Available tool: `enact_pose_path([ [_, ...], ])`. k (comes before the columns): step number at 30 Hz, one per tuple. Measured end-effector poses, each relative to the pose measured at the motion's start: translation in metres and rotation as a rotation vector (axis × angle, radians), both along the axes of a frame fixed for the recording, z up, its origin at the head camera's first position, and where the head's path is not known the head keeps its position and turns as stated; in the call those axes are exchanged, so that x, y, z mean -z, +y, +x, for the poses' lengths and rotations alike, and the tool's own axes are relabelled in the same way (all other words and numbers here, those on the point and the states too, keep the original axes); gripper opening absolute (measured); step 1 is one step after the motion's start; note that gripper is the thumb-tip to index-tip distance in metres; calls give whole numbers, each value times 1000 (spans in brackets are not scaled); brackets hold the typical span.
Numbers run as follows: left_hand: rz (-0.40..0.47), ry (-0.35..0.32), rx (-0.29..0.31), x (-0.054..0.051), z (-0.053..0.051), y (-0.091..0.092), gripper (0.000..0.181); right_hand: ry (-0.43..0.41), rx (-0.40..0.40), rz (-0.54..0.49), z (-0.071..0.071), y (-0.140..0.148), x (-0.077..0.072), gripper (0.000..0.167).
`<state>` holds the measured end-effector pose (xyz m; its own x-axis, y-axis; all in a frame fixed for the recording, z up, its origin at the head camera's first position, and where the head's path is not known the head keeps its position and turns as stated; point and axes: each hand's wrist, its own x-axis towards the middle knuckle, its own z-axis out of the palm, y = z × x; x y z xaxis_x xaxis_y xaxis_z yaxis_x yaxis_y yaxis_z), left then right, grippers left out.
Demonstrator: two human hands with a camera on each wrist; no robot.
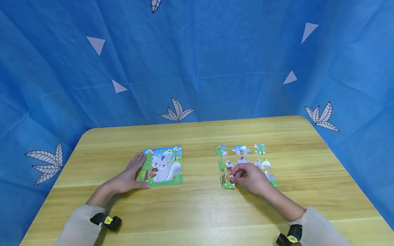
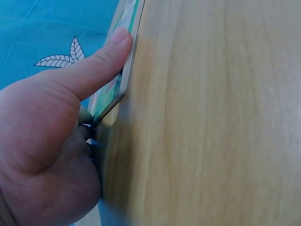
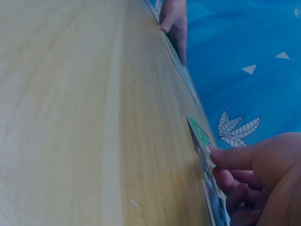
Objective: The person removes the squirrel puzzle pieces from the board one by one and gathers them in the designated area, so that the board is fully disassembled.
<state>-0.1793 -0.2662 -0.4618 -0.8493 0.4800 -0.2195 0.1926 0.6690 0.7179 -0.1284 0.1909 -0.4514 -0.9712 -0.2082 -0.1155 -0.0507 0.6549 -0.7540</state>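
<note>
A square squirrel picture puzzle (image 1: 166,167) lies flat on the left part of the table. My left hand (image 1: 129,176) rests along its left edge; the extended thumb (image 2: 101,63) touches the near corner. Farther right, loose jigsaw pieces (image 1: 242,149) with the same kind of picture are laid out in spaced rows. My right hand (image 1: 252,177) pinches the green-edged puzzle piece (image 1: 227,185) at the near left of those rows between thumb and fingers. In the right wrist view this puzzle piece (image 3: 200,134) is tilted up from the table. The right hand hides some pieces beneath it.
The wooden table (image 1: 191,212) has rounded far corners. Behind it hangs a blue cloth (image 1: 227,54) with white triangles and leaf prints, close to the table's far edge. A small white speck (image 3: 134,203) lies on the wood.
</note>
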Motion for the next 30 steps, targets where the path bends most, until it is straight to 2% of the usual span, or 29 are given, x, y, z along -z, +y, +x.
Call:
enact_pose_path([
  [8,2,1,-4,2,0,-1,117,24,-3,28,0,-2,0,11],
  [13,3,0,-2,2,0,-1,117,43,-11,-14,1,2,-1,9],
  [18,-5,-9,-11,1,0,-2,118,55,14,-49,-2,8,-4,6],
  [24,-4,-12,-23,0,-1,-3,118,91,25,-40,-8,22,-17,6],
  [30,13,8,-30,2,-2,-5,119,148,47,96,-8,52,-40,9],
])
